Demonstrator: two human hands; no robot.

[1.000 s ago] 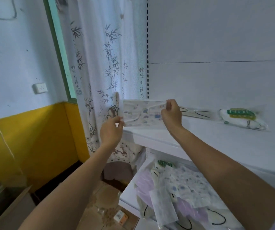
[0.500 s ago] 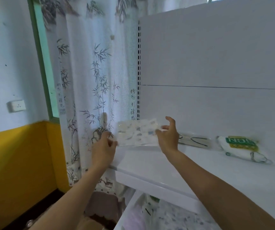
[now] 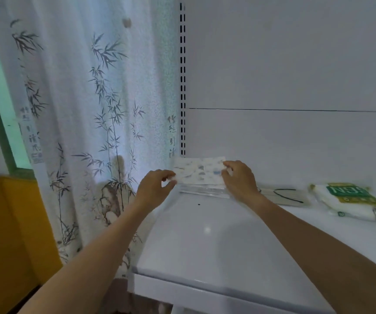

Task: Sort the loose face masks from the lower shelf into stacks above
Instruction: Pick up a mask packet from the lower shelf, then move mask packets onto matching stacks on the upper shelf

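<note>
Observation: the patterned mask is at centre frame, in the back-left corner of the upper shelf, beside the slotted upright. It is held face-on to the camera, with its lower edge down at a thin clear-wrapped stack that lies against the back panel. Whether the edge rests on that stack cannot be determined.

Hands: the left hand pinches the mask's left end between thumb and forefinger, the other fingers loosely bent. The right hand holds the right end with its fingers curled over the edge. The thumb's contact is not visible.

Change noted: a second ago the mask is held up in the air near the front lip of the shelf, with the loose pile on the lower shelf in view beneath it. Half a second ago it is further in. It is now low and at the rear of the shelf, and the lower shelf is out of frame.

Assessment: the carry appears finished and the placing step is in hand. Neither hand has released the mask. What seems to remain is squaring it on the stack and letting go.

Also present: a pale mask with black loops and a green-labelled packet lie to the right, clear of the stack. A bamboo-print curtain hangs at left.
</note>
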